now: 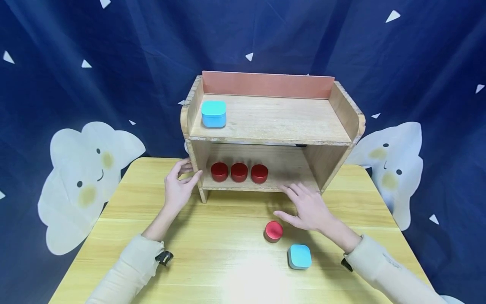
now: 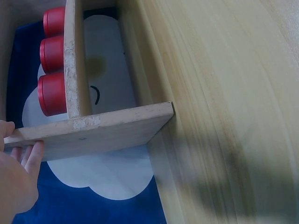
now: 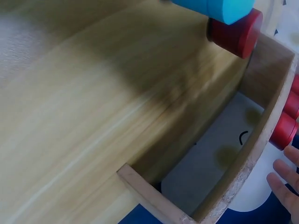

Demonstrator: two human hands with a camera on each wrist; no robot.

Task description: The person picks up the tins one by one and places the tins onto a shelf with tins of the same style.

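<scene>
A small two-tier wooden shelf [image 1: 262, 141] stands on the table. My left hand [image 1: 177, 188] pinches its left side panel [image 2: 98, 128], thumb at the front edge and fingers along the outer face. Three round red tins [image 1: 239, 172] sit in a row on the lower tier, towards the left. My right hand [image 1: 309, 208] hovers by the lower tier's front edge, right of that row, its fingers [image 3: 280, 182] spread and holding nothing. On the table, near the right hand, are another round red tin [image 1: 274, 231] and a square blue tin [image 1: 300, 256].
A second square blue tin [image 1: 214, 114] occupies the left end of the upper tier. Raised side panels and a reddish back board [image 1: 265, 85] border that tier. Behind the wooden table [image 1: 212, 245] hangs a dark blue curtain [image 1: 159, 50] with white cloud shapes.
</scene>
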